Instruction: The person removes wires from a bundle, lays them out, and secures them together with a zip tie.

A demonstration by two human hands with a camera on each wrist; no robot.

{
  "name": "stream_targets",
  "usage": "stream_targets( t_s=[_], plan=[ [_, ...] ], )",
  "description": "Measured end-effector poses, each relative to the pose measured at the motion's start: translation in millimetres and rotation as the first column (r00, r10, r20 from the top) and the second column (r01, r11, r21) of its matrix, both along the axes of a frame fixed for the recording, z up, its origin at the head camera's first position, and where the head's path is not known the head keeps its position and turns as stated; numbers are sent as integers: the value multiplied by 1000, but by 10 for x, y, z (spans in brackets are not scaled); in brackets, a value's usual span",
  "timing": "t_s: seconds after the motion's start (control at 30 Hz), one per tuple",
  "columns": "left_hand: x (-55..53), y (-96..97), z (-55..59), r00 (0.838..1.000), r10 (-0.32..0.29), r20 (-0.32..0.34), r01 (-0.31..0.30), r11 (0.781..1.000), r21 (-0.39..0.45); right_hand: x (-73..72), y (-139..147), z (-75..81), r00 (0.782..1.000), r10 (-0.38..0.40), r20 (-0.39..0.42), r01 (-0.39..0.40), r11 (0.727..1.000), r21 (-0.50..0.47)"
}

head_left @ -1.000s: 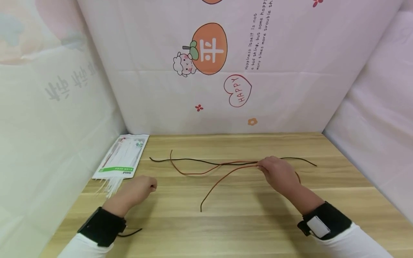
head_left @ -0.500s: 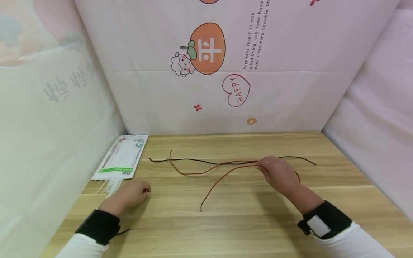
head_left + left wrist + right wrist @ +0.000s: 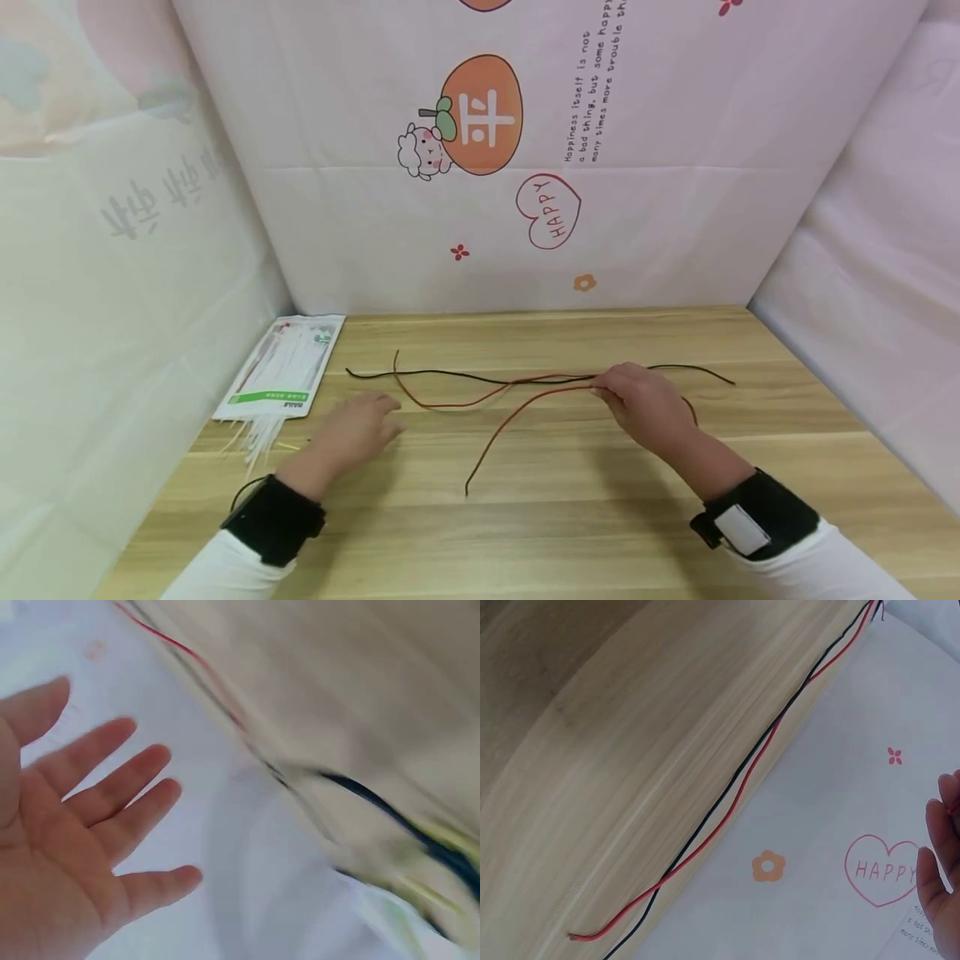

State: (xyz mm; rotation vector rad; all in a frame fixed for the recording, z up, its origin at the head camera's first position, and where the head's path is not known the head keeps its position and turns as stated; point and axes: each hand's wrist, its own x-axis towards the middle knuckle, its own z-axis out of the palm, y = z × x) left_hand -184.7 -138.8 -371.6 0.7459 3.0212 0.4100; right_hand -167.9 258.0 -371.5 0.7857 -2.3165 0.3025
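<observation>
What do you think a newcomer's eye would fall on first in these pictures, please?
Probably the big orange drawing on the white cloth behind the table. Next, right of centre, the right hand pinching a curved red wire. At the left, the left hand spreads its fingers near a bag with white strips poking out.

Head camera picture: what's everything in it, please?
red wires: 2, red, middle
long black wire: 1, black, toward back
short black strand: 1, black, left, partly hidden
yellow strip: 1, yellow, left, partly hidden
packet: 1, white-and-green, back left
white strips: several, white, packet's front end
table: 1, wood-coloured, below
printed cloth: count unclear, white, back and sides
sleeves: 2, white, bottom
wristbands: 2, black, wrists
left hand: 1, bare, left, fingers spread
right hand: 1, bare, right, pinching one red wire
</observation>
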Motion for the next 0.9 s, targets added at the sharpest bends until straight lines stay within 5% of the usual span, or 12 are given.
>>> stream_targets(
  t_s=[0.13,0.3,0.53,0.6,0.7,0.8,0.9],
  plan=[
    [15,402,50,990,-68,127,45,983,179,1,-47,38,999,31,-28,-31,999,-18],
    [34,770,11,933,-220,286,127,942,309,7,-121,77,995,78,-60,-81,995,-53],
    [30,1029,-151,900,-303,314,165,902,398,-4,-159,116,992,100,-81,-107,991,-79],
    [5,1003,-179,908,-295,299,154,896,417,-21,-134,116,995,73,-71,-78,994,-80],
    [-64,902,-183,940,-234,248,112,899,423,-49,-65,108,999,5,-44,-9,997,-78],
    [-160,786,-156,975,-140,174,60,915,399,-77,10,92,999,-53,-2,53,997,-63],
    [-261,703,-112,990,-43,137,-8,938,347,-117,59,68,993,-102,54,104,994,-27]
  ],
)
